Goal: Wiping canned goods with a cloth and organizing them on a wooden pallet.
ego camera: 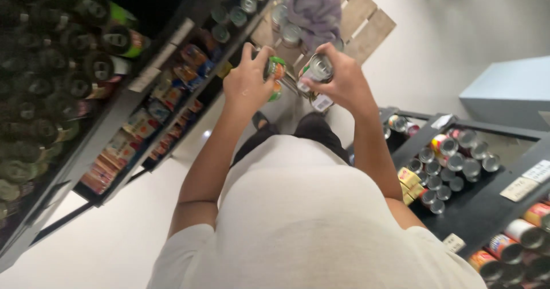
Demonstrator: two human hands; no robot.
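The view looks straight down a white shirt (309, 220) to both arms, which are raised in front of the body over a pale floor (114, 231). The left hand (247, 82) is closed around a can with a green and orange label (276, 71), its fingers wrapped over the top and far side so that only part of the label shows past the knuckles. The right hand (339, 82) grips a second can with a silver lid (318, 68), thumb and fingers curled tight about its body, the lid facing the camera; a white tag (322, 101) shows just beneath this hand. The two cans sit close beside each other between the hands, and whether they touch cannot be told. Beyond the hands lies a wooden pallet (366, 25) carrying more cans and a bundle of purple wrapping (314, 8). To the left stands a dark shelf rack (86, 151) with rows of bottles above and flat packets lower down. To the right a lower black shelf (475, 209) holds rows of silver-topped cans seen from above, with white price labels on its edge.
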